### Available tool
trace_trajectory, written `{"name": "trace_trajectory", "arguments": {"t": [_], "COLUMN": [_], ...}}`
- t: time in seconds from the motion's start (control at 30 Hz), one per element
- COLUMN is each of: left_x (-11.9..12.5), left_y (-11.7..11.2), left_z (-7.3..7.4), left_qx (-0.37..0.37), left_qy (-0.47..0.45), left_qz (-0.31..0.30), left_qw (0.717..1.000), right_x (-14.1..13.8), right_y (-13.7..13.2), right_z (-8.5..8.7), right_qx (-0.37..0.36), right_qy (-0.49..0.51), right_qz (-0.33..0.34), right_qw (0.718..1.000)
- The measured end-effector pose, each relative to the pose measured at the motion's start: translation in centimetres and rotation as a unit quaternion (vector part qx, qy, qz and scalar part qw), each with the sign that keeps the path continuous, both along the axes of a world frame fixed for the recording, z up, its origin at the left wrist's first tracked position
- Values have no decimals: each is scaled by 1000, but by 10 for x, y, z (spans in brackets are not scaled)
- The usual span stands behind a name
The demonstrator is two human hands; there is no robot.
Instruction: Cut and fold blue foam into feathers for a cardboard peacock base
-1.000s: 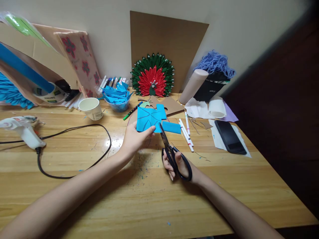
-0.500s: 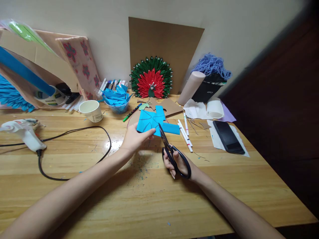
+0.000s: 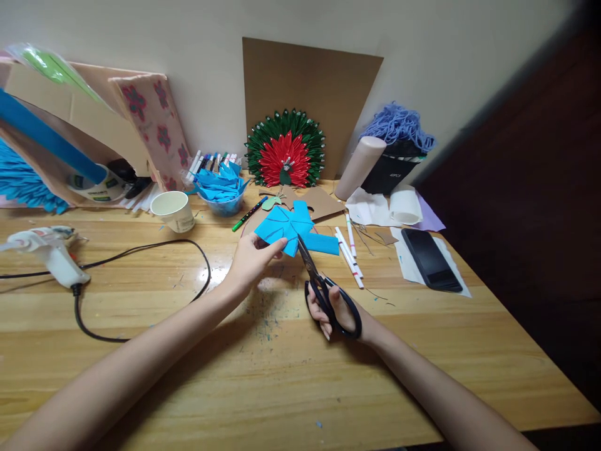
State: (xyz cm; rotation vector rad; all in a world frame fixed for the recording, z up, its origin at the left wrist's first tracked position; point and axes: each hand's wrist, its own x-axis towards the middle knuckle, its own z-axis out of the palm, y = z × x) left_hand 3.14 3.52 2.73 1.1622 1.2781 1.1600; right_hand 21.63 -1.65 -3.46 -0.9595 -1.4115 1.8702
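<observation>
there it goes: since half a second ago the blue sheet (image 3: 282,227) has turned in your left hand (image 3: 246,260), one corner now dipping. you've one such sheet, on your side of the peacock (image 3: 294,145), pinched between thumb and fingers. one pair of scissors (image 3: 310,270), nearer you from the peacock: your right hand (image 3: 346,313) is wrapped round its handles, tips at the sheet's edge; whether they bite, i can't tell. two blue strips (image 3: 323,244) show past the sheet, in front of the peacock, close in the blades' way. three white markers (image 3: 348,257), front-right of the peacock! left of it, one bowl (image 3: 224,205) of blue pieces, one paper cup (image 3: 173,213), one glue gun (image 3: 59,257), its cord (image 3: 77,308) running behind your left forearm. well right of the peacock, one phone (image 3: 431,260).
</observation>
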Motion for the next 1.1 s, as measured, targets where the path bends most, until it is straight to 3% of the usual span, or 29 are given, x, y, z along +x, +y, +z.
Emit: {"name": "trace_trajectory", "arguments": {"t": [0.2,0.43,0.7,1.1], "left_x": [1,-7,-9,-7], "left_y": [-1,9,13,8], "left_z": [0,1,0,-13], "left_qx": [-5,-15,-1,128], "left_qy": [6,-19,-32,60], "left_qz": [-40,-92,-58,-24], "left_qw": [999,996,998,990], "right_x": [-1,5,9,8], "right_y": [1,2,0,-3], "right_z": [-5,3,13,10], "right_qx": [-39,6,43,29], "right_qy": [35,3,-30,-22], "right_qz": [8,23,77,82], "right_qw": [999,1000,996,996]}}
